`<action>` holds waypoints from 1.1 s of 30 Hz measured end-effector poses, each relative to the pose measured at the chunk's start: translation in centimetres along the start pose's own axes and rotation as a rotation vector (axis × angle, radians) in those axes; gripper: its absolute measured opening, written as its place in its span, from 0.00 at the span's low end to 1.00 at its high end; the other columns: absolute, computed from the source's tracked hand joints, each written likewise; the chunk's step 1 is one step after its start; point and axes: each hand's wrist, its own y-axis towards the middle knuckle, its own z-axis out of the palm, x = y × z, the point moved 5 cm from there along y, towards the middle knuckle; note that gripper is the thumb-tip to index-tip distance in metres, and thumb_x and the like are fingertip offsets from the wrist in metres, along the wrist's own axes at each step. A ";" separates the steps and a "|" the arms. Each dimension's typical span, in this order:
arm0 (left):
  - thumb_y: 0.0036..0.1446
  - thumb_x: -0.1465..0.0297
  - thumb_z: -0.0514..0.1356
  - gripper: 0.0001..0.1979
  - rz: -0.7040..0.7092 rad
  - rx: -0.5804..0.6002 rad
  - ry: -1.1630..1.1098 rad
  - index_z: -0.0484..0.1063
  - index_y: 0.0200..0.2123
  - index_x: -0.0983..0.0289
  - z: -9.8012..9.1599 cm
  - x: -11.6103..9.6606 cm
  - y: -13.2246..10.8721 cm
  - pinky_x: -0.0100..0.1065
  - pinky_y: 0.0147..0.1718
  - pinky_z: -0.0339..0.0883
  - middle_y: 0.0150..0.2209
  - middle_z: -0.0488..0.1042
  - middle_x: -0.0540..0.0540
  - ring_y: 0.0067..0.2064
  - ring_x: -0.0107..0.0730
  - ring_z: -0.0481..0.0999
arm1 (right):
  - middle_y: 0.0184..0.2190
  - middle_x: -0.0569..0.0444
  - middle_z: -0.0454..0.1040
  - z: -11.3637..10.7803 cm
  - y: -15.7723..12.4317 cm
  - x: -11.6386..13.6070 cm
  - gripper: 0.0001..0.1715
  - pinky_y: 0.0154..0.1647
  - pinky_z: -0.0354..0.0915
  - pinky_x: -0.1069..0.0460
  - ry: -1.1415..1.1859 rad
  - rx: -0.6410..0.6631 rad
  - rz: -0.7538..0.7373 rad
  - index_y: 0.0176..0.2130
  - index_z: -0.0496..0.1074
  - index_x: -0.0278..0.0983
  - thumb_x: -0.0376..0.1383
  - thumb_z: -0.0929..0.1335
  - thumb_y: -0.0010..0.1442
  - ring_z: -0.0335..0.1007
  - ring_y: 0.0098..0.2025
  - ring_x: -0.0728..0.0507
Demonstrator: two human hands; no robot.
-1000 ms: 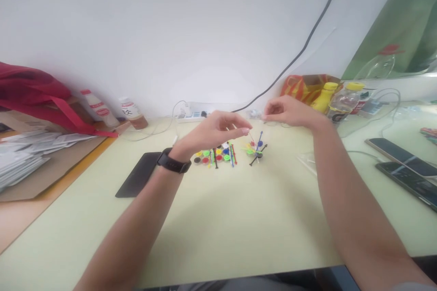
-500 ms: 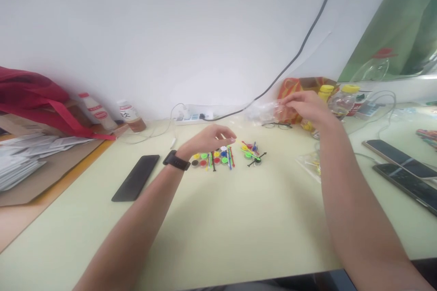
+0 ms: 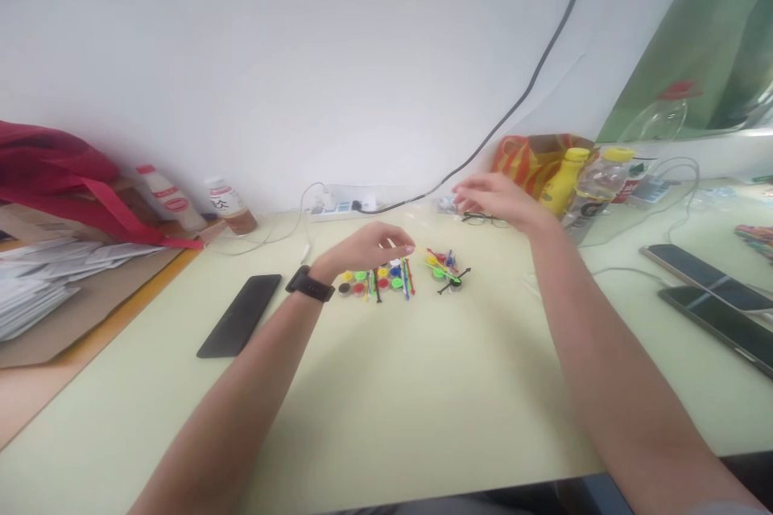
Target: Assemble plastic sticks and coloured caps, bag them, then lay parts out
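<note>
A black wristwatch (image 3: 310,284), at eight o'clock from centre, circles the left wrist on a broad, smooth strap; its dial cannot be made out. The left hand (image 3: 361,248) and right hand (image 3: 502,199) are bare, the forearms (image 3: 613,370) tapering. Pale grey sleeve (image 3: 725,504) at four o'clock; grey clothing (image 3: 392,511) at six.

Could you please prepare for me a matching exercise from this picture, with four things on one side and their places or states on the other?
1. Left hand
2. Right hand
3. Watch
4. Loose heap of coloured pieces

A. lying on the table, right of the rows
B. bare at the wrist
C. black, and worn
D. just above the rows of pieces in the picture

Pairs: 1-D, 2-B, 3-C, 4-A
</note>
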 end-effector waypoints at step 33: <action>0.64 0.58 0.62 0.14 0.010 -0.114 0.156 0.83 0.39 0.60 -1.2 1.7 0.1 0.33 0.35 0.72 0.39 0.84 0.53 0.35 0.35 0.82 | 0.30 0.49 0.80 6.0 0.0 -2.8 0.04 0.30 0.62 0.51 -0.811 0.557 0.213 0.26 0.78 0.36 0.29 0.73 0.44 0.75 0.34 0.40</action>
